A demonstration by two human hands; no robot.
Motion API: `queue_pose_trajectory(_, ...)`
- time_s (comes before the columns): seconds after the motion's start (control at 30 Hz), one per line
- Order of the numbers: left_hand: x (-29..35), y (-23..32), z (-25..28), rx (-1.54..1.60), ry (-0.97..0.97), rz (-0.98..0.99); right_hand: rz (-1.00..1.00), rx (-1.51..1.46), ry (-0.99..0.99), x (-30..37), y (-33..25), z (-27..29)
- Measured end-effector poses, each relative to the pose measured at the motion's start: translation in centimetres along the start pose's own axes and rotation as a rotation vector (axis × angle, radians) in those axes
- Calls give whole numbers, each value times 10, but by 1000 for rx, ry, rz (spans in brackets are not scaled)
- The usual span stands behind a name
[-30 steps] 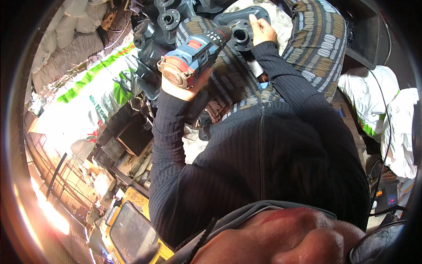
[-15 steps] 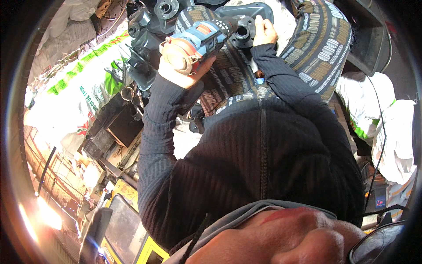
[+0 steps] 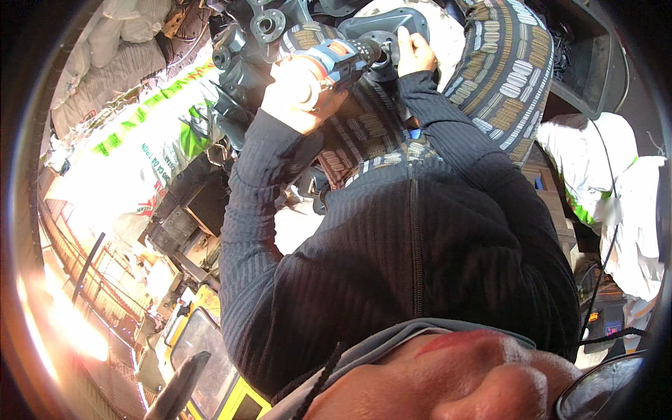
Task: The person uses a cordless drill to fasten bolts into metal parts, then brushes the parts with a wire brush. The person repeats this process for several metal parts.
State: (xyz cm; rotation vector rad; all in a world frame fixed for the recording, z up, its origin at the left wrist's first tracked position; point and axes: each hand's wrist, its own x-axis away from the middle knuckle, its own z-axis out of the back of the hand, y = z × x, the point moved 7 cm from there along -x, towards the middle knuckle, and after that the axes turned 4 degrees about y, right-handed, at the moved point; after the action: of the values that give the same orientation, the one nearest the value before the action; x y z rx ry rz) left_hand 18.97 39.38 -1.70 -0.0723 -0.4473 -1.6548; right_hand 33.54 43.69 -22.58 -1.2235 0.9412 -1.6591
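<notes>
My left hand [image 3: 297, 108] is wrapped around a blue and orange cordless drill [image 3: 339, 59]. The drill's black chuck points right, toward a dark metal part with a round flange [image 3: 383, 43] and a wide pan-shaped end [image 3: 381, 22]. This part lies over my lap, by the patterned trousers [image 3: 367, 115]. At the flange's right side my right hand [image 3: 416, 54] is closed on its edge, thumb up. The drill's front covers some of the flange, so the tip and any contact with a hole are hidden.
More dark flanged metal parts [image 3: 267, 26] are heaped beyond the drill, to the left. A white and green sack [image 3: 143, 150] lies at the left, and white bags [image 3: 584, 157] at the right. A black bin [image 3: 584, 77] stands far right, near a hanging cable [image 3: 607, 164].
The drill has moved slightly right, and its chuck now overlaps the flange. The flange looks more tilted. Both hands keep their grip, and the whole view has shifted a little.
</notes>
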Motion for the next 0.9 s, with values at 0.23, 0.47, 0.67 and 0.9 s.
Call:
queue_pose_trajectory(0.23, -16, -7, -20, -157, -207, 167, -5, 24, -18, -2, 3, -3)
queue_pose_trajectory(0.47, -16, -5, -19, -123, -202, 30, -18, 7, -10, -1, -1, -1)
queue_pose_trajectory(0.67, -23, -4, -20, -101, -245, 15, -10, 16, -5, 0, -5, 0)
queue_pose_trajectory(0.9, -23, -12, -31, -92, -253, 5, 11, 2, -7, 1, -11, 2)
